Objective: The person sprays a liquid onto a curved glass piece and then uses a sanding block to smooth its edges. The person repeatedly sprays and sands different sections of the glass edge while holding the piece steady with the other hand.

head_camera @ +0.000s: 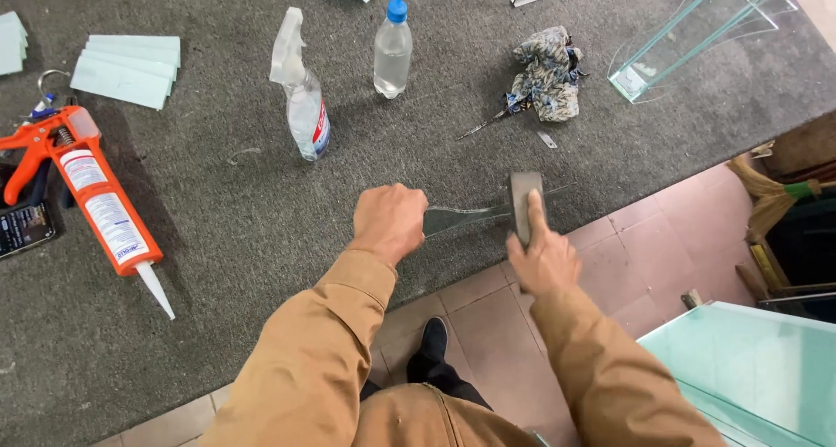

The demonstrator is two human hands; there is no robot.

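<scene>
A narrow strip of clear glass (466, 216) is held at its left end in the closed fist of the left hand (389, 223), just below centre of the frame. A dark grey rubbing block (524, 205) is gripped upright in the right hand (544, 257), with the forefinger laid along its face; the block is pressed against the right end of the glass strip. The strip is seen lying along the near edge of the grey carpeted bench (261, 325), between the two hands.

Above the left hand, a clear spray bottle (302, 99) is observed leaning, and a plastic water bottle with a blue cap (393, 52) is stood upright just right of it. A crumpled patterned rag (546, 74) is noted in the upper centre-right. An orange caulking gun (87, 186) is laid at the left of the frame, with a stack of pale green glass strips (126, 68) above it. A glass tank (697, 29) is placed in the upper right corner. A pale glass sheet (749, 369) is seen at the lower right, over the pink tiled floor (644, 255).
</scene>
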